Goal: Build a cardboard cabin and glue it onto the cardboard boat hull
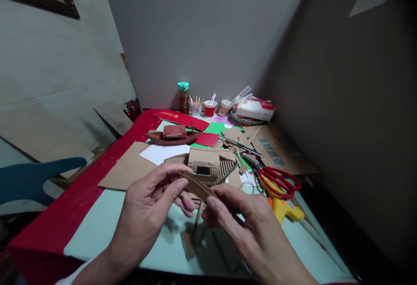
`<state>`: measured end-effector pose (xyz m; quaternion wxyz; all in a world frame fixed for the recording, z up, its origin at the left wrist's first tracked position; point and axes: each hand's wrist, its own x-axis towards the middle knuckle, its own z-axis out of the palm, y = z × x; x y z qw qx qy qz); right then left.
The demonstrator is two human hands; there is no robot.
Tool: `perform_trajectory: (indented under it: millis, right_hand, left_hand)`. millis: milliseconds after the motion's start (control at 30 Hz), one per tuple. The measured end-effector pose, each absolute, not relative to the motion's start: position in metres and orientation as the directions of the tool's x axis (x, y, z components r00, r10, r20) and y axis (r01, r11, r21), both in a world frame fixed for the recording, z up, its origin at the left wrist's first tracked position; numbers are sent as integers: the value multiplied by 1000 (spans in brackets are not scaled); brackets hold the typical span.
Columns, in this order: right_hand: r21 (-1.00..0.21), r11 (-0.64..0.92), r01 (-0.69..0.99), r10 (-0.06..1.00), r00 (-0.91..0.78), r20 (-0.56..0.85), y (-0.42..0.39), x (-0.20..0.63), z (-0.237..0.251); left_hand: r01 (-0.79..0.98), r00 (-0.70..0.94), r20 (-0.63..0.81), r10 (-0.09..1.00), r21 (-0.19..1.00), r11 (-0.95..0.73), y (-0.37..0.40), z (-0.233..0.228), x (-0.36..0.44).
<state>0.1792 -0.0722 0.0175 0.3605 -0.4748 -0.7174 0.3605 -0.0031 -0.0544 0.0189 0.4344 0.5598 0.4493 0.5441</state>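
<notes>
Near the front of the surface (107, 220), we pinch a cardboard strip (198, 186) between both hands: left hand (150, 202) on its left end, right hand (247, 220) on its right. Just beyond sits our cardboard boat (204, 166), hull and cabin built, strip unattached. Farther back rests a red boat (173, 134); scissors (276, 179) lie right.

left hand (153, 200): bare, no rings
right hand (250, 228): bare, no glove
left sleeve (73, 274): white, at the forearm
</notes>
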Motion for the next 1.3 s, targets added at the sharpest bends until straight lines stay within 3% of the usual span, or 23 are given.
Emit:
perform_trajectory:
  millis: [367,467,600,700,800,900,1000,1300]
  right_hand:
    - [-792,344,505,927,-318,200,-72,192,32]
    - [-743,340,577,924,-351,150,-71,198,40]
    - [-697,391,601,886,-450,109,-63,208,49]
    - [-782,335,526,841,-540,-3,-52,215,51]
    - [-945,72,319,808,-574,-131,-43,222,47]
    - [-983,-95,159,814,-555,-168,-40,228,40]
    - [-988,-85,129,843,-519,-140,-43,231,36]
    - [-958,89,272,813,-575,-87,-41,238,41]
  left_hand:
    - [97,35,226,973,969,-229,-57,18,-5]
    - [81,63,148,987,985,-152,-55,19,-5]
    - [149,328,-63,943,989,14,-51,20,-7]
    - [219,460,-178,870,972,83,-50,20,-6]
    - [208,473,-210,856,970,123,-50,20,-2]
    - [161,510,-308,803,951,263,-50,16,2]
    - [125,569,-361,739,926,357,-50,12,3]
    - [299,668,-382,639,924,239,-45,16,6]
